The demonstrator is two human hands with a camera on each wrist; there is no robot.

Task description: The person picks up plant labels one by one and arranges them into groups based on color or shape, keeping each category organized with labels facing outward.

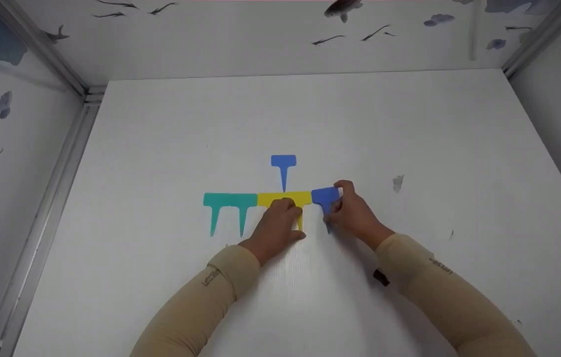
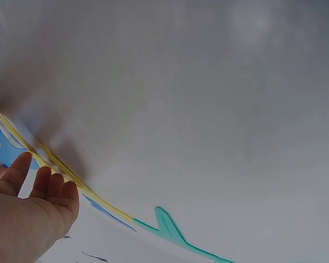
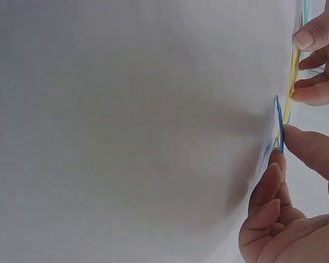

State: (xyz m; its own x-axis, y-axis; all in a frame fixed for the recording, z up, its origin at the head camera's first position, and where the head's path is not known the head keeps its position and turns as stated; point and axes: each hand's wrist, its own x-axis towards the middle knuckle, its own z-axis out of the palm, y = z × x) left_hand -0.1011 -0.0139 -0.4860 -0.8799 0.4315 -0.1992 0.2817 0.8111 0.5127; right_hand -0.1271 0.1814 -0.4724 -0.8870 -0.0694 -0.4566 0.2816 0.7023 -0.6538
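Note:
T-shaped plastic plant labels lie in a row in the head view, stems toward me. Two teal labels (image 1: 244, 200) form the left end, with yellow labels (image 1: 303, 197) beside them. My left hand (image 1: 276, 222) rests on the yellow ones, its fingertips touching them and partly hiding their stems. At the right end, a blue label (image 1: 325, 195) sits slightly tilted against the yellow edge. My right hand (image 1: 357, 214) pinches this blue label, thumb by its stem and a finger at its upper right corner. Another blue label (image 1: 283, 161) stands above the row, its tip at the yellow top edge.
The labels lie on a white tabletop (image 1: 161, 134) with a worn grey mark (image 1: 398, 183) on the right. White panels printed with fish (image 1: 342, 9) enclose the back and sides. A metal rail (image 1: 47, 223) runs along the left edge. A small black object (image 1: 381, 277) shows by the right sleeve.

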